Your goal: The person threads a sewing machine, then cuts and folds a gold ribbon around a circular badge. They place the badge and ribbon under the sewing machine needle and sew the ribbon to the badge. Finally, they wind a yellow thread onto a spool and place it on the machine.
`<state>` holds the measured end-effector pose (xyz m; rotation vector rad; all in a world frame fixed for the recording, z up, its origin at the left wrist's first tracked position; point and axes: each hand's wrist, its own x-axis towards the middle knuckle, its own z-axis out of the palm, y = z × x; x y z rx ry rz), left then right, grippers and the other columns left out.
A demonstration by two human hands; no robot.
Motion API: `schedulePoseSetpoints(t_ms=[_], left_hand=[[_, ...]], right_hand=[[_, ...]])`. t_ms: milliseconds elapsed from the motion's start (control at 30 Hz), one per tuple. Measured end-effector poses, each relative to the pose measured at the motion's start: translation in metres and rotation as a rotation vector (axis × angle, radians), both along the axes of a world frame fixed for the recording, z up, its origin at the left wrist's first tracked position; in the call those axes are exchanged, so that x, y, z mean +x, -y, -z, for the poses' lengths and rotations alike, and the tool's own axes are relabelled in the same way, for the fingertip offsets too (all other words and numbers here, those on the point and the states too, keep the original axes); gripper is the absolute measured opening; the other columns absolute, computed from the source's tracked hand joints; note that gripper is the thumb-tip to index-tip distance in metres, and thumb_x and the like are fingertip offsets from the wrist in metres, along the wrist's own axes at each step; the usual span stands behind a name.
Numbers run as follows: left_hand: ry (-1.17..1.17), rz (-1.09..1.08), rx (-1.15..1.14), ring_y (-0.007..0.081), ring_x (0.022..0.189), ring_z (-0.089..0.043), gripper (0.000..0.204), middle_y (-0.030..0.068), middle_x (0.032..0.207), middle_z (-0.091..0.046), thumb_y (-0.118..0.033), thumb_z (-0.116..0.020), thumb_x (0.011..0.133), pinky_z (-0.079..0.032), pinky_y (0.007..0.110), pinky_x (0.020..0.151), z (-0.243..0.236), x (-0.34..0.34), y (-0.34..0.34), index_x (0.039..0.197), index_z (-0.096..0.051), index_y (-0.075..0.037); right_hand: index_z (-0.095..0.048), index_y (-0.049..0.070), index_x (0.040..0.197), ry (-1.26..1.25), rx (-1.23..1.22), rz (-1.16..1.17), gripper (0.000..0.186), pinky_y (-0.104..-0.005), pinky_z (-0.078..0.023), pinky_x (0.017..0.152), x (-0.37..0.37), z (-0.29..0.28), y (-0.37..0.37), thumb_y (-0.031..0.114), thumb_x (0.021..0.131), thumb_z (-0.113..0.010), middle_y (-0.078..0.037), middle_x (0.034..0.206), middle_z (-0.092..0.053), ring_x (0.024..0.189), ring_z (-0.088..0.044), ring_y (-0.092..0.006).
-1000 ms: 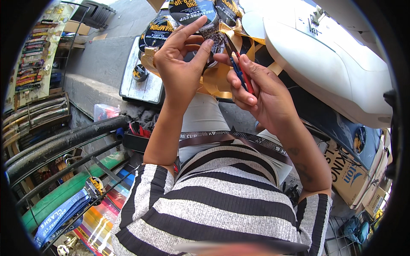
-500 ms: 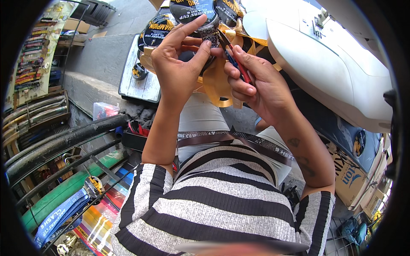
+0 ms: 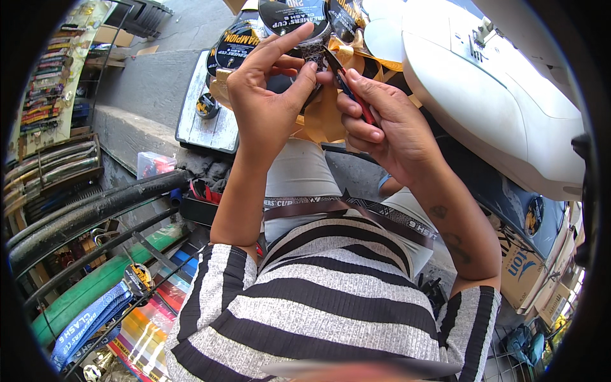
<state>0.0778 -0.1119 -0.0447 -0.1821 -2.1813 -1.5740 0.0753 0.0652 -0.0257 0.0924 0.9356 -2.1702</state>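
My left hand [image 3: 270, 86] is closed in a pinch, index finger stretched upward, at a black-and-white patterned ribbon [image 3: 312, 49]. Its fingertips partly hide what they grip. My right hand [image 3: 385, 118] is wrapped round small pliers [image 3: 356, 95] with red and dark handles. The dark jaws point up and left, close by the ribbon and the left fingertips; whether they touch it I cannot tell. Round black medals [image 3: 293, 16] with gold trim lie just beyond the hands. Gold ribbon [image 3: 323, 118] hangs below them. Another patterned lanyard [image 3: 305, 207] lies across my lap.
A large white machine [image 3: 490, 95] stands at the right, above cardboard boxes [image 3: 522, 270]. To the left are a white-topped stand [image 3: 207, 130] with a small round medal, black metal rails [image 3: 95, 204] and a blue lanyard [image 3: 95, 325]. Display boards of coloured ribbons [image 3: 54, 76] hang farther left.
The medals have shifted slightly right and down in view. The gold ribbon loop that hung lower between my hands has drawn up out of sight. Both hands keep nearly the same pose.
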Motion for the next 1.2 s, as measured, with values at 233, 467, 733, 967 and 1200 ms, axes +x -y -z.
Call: schedulePoseSetpoints(t_ms=[233,467,733,967,1200], left_hand=[[-0.033,0.004,0.003,0.0063,0.080,-0.064,0.042,0.0056,0.096,-0.070,0.004,-0.071,0.080,-0.050,0.021,0.077,0.000,0.000,0.003,0.121,-0.067,-0.004],[-0.073,-0.101,-0.021,0.0072,0.080,-0.064,0.041,0.0057,0.108,-0.067,0.005,-0.069,0.078,-0.049,0.023,0.084,-0.014,0.024,0.009,0.118,-0.068,-0.002],[-0.006,-0.052,0.019,0.0079,0.082,-0.065,0.042,0.0094,0.112,-0.066,0.007,-0.067,0.078,-0.052,0.022,0.080,-0.012,0.033,0.008,0.119,-0.067,-0.002],[0.011,-0.066,0.004,0.0058,0.080,-0.063,0.044,0.0073,0.109,-0.068,0.008,-0.069,0.079,-0.052,0.020,0.075,-0.014,0.035,0.007,0.122,-0.065,0.000],[-0.013,-0.099,-0.013,0.0060,0.078,-0.062,0.043,0.0082,0.105,-0.066,0.006,-0.067,0.076,-0.049,0.020,0.077,-0.012,0.036,0.009,0.118,-0.070,-0.005]], right_hand=[[-0.057,0.005,0.111,-0.020,0.022,-0.043,0.030,-0.0163,-0.029,0.046,0.000,0.001,-0.001,0.031,0.105,-0.044,0.005,0.073,-0.049,0.048,-0.037,0.0000],[-0.042,-0.005,0.139,-0.220,0.101,-0.046,0.049,-0.0165,-0.037,0.050,0.033,-0.014,-0.012,0.031,0.106,-0.036,0.001,0.079,-0.049,0.056,-0.046,-0.0035],[-0.046,-0.004,0.134,-0.059,0.006,-0.067,0.047,-0.0157,-0.031,0.045,0.039,-0.013,-0.017,0.032,0.106,-0.037,0.002,0.076,-0.046,0.050,-0.040,-0.0011],[-0.058,0.002,0.119,0.044,-0.042,-0.136,0.037,-0.0177,-0.027,0.046,0.014,-0.009,0.000,0.034,0.104,-0.045,0.003,0.074,-0.047,0.047,-0.037,-0.0023],[-0.058,0.002,0.120,0.026,-0.067,-0.140,0.034,-0.0175,-0.027,0.043,0.009,-0.005,0.006,0.030,0.104,-0.047,0.004,0.070,-0.047,0.046,-0.037,-0.0012]])
